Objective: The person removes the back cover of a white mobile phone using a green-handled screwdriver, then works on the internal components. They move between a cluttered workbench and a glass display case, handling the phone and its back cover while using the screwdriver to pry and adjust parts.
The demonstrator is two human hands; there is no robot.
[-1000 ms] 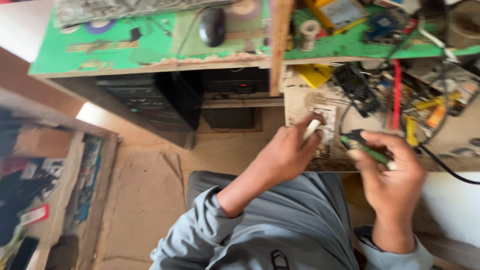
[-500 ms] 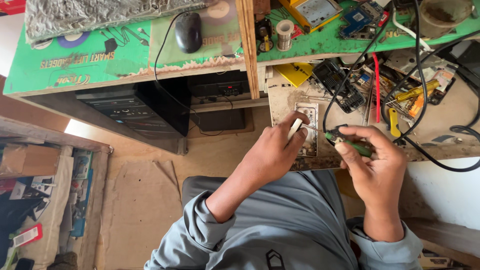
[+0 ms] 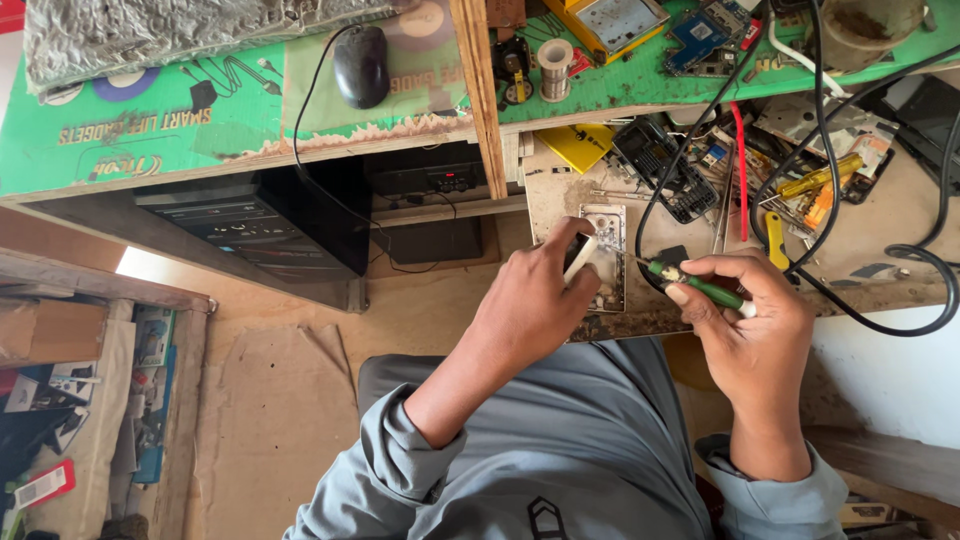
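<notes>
Here, in the head view, a small white flat part is pinched between the thumb and fingers of the left hand just right of the frame's centre, and it appears to be held there so that its edge is steadied against the pale rectangular circuit board lying on the dusty work surface. The fingers of that hand are curled together around the part, so only its rounded white edge is shown. A slim green-handled screwdriver is gripped in the right hand, right of centre, with the fingers clamped along the handle and the thumb pressed on top; its thin metal tip is pointed left toward the board, a hold that seems suited to fine, controlled work. The handle is seen as bright green with a white end cap, and the shaft is short and dark. Whether the tip touches the board cannot be told. Thick black cables are draped across the right of the frame, over a scatter of opened phone parts and yellow-handled tools. At the upper left, a black computer mouse is set on a green printed mat, well apart from the hands.
</notes>
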